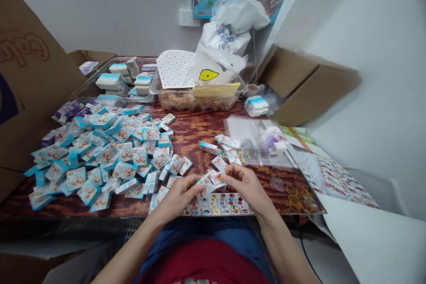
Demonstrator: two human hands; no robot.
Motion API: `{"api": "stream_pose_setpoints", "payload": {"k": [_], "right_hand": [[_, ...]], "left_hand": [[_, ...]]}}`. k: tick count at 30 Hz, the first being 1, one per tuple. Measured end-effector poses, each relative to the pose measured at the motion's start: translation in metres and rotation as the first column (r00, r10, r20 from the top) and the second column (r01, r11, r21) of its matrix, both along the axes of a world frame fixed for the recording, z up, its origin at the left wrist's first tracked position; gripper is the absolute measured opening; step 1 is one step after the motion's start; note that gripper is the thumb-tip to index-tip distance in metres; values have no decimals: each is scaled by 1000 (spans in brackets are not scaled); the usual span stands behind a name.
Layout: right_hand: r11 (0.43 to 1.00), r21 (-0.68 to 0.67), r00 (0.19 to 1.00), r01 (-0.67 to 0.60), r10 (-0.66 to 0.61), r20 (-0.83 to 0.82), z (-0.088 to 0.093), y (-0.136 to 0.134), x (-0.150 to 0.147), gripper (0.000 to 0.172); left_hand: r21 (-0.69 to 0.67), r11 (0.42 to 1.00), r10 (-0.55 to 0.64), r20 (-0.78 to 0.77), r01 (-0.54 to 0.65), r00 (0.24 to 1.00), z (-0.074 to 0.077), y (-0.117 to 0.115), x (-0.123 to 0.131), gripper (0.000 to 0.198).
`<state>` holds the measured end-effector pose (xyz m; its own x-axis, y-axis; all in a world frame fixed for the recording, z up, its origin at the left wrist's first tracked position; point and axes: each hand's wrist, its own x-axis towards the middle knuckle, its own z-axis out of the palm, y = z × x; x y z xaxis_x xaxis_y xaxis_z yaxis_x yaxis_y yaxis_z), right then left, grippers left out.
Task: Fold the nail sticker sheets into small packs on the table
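Note:
Near the table's front edge, my left hand (181,193) and my right hand (244,182) hold a small clear packet (212,181) between them, its left and right sides pinched by fingers and thumbs. Coloured bits show in the packet; its exact contents are too small to tell. Under the hands lies a sticker sheet (219,204) with rows of small colourful pictures. Just beyond the packet are several small blue-and-white boxes (227,141) with a few coloured beads beside them. A large heap of similar boxes (124,155) covers the table's left part.
Behind stand a clear tub of coloured pieces (206,100), white plastic bags (222,49) and a tray of stacked packs (111,82). Plastic sleeves (244,135) and yellow rubber bands (299,197) lie to the right. Cardboard boxes flank both sides (309,82).

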<state>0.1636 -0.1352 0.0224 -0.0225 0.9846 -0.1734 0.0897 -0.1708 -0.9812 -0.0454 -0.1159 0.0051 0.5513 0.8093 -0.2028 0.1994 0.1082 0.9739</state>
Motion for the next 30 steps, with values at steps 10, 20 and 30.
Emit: {"api": "stream_pose_setpoints", "payload": {"k": [10,20,30], "right_hand": [[976,107,970,-190,169,177,5,6,-10,19],[978,108,982,-180,172,74,-1,5,-12,20],[901,245,872,-358,229,433,10,4,-17,20]], "left_hand": [[-51,999,-8,56,10,998,-3,-5,-3,30],[-92,992,94,92,-86,991,-8,-12,4,29],[-181,981,103,170,-72,980,-13,-17,3,28]]}}
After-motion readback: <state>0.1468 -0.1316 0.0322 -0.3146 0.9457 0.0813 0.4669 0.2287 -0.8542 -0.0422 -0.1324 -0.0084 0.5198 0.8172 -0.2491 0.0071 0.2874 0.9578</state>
